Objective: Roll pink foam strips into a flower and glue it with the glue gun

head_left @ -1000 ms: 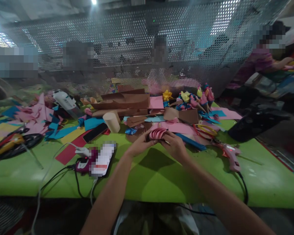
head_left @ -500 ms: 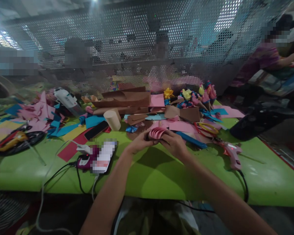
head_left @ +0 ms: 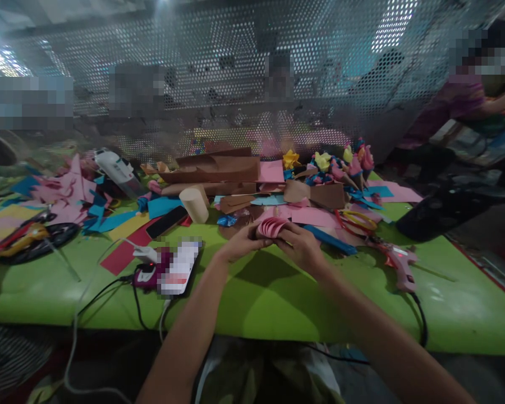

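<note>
Both my hands meet over the green table (head_left: pixel 278 303), just above its middle. My left hand (head_left: pixel 238 245) and my right hand (head_left: pixel 302 244) pinch a pink pleated paper piece (head_left: pixel 270 227) between their fingers; its folds fan out above my fingertips. Both hands are closed on it. Just behind it lie pink and brown paper sheets (head_left: pixel 303 216).
A pink glue gun (head_left: pixel 398 262) with a black cord lies to the right. A phone on a charger (head_left: pixel 174 273), a black phone (head_left: pixel 166 221), a tan paper roll (head_left: pixel 194 204), scissors (head_left: pixel 356 220), paper flowers (head_left: pixel 340 165) and colored scraps crowd the table. A perforated metal screen (head_left: pixel 235 84) stands behind; people sit beyond it.
My hands have stayed on the pink pleated paper, shifting only slightly; the view has drifted a little.
</note>
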The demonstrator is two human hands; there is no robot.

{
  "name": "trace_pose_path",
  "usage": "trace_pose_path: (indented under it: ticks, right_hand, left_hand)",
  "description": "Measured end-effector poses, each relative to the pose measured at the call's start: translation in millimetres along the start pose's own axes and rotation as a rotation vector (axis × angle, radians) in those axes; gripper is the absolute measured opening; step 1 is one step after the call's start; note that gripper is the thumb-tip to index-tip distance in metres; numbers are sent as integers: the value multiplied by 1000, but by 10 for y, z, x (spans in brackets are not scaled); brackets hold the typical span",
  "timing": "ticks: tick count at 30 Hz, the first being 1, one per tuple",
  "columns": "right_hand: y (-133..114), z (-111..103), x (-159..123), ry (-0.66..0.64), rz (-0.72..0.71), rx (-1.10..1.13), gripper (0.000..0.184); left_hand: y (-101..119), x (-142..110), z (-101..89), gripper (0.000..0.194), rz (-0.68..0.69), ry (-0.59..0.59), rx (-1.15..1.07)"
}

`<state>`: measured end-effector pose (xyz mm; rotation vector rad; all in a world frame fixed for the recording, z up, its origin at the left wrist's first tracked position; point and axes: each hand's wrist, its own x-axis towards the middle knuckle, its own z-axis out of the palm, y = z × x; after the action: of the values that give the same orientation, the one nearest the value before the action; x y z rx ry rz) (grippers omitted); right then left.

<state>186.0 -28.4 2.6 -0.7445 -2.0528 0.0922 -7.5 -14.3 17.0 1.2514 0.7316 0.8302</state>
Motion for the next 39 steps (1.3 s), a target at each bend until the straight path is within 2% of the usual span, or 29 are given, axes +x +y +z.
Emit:
trace_pose_path:
  ticks: [18,30,34,39]
  right_hand:
    - [43,36,-15,-15,53,66,21]
    - [40,21,0,-9,53,39,15]
    - [37,18,-5,14,82,60,15]
    - [31,40,-17,76,138,89,11]
  left_hand:
    - [-78,37,5,69,20,17,29]
    - [-112,64,17,64,12,30,-8]
    - [-92,56,30,62,1,67,-5]
    - [-89,67,31,69,13,107,-20]
